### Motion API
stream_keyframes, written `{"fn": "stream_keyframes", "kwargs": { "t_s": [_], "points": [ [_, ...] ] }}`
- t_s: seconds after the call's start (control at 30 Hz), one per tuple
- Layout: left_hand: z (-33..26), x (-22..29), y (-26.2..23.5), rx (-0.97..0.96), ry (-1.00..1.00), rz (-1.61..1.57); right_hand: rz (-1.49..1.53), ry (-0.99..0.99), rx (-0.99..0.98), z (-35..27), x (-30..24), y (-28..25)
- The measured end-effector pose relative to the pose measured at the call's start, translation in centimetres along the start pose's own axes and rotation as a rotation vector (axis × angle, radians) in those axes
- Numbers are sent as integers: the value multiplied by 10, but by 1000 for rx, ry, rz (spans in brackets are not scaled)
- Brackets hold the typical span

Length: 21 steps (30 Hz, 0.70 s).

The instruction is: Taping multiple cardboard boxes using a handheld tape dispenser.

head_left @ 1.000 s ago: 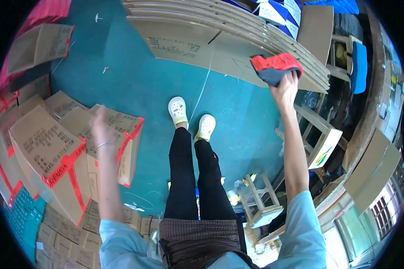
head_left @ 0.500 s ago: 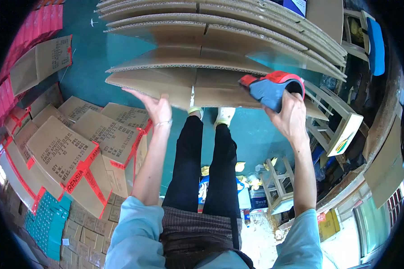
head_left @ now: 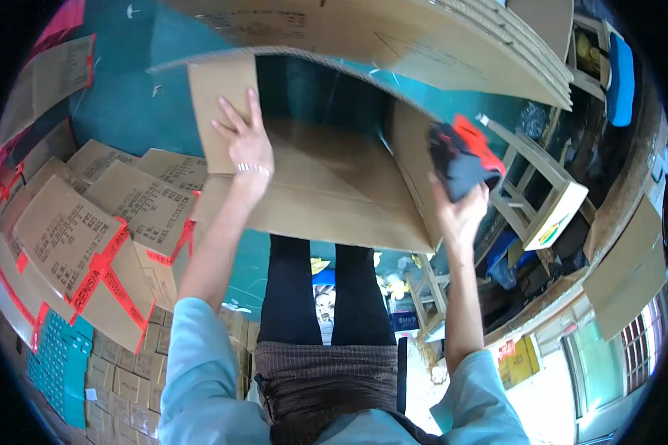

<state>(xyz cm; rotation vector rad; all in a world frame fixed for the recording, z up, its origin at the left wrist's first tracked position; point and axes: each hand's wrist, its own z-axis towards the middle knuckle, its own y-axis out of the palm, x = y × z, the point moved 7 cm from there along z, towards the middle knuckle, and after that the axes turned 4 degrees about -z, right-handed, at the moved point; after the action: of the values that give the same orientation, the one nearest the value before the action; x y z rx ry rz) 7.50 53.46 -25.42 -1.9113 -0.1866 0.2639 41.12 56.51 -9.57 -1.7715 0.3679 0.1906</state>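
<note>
To your left, flattened brown cartons (head_left: 89, 237) lie overlapped on the teal floor (head_left: 126, 111), each printed with a block of dark text and edged with strips of red tape (head_left: 100, 271). Nearer your left elbow sits a teal sheet (head_left: 56, 367) with a grid pattern, and beside it a layer of small tan boxes (head_left: 126, 371). At the top, a stack of flat cardboard sheets (head_left: 453, 44) curves across the view. On the right stands a pale wooden frame (head_left: 542, 200), with a blue cushion-like shape (head_left: 620, 70) above it.

The cardboard box (head_left: 326, 193) is straight ahead of you, above your knees, half opened from flat: plain brown, its inner panels bare, one flap standing up on the left and another on the right.

Your left hand (head_left: 246, 144) lies flat, fingers spread, pressed against the left flap; it grips nothing. Your right hand (head_left: 460, 211) is at the box's right edge, fingers curled closed around a tape dispenser (head_left: 464, 159), dark grey with a red top, held against the right flap.
</note>
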Motion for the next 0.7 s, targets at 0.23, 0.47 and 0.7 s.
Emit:
{"fn": "stream_keyframes", "kwargs": {
  "t_s": [0.23,0.47,0.7],
  "points": [
    [17,-30,62,-125,112,454,-40,55,124,13,-8,30],
    [-2,-35,31,-180,178,210,354,490,219,-81,82,-35],
    [-20,-38,-21,-254,292,-243,-201,9,-328,-11,-19,158]
  ]
}}
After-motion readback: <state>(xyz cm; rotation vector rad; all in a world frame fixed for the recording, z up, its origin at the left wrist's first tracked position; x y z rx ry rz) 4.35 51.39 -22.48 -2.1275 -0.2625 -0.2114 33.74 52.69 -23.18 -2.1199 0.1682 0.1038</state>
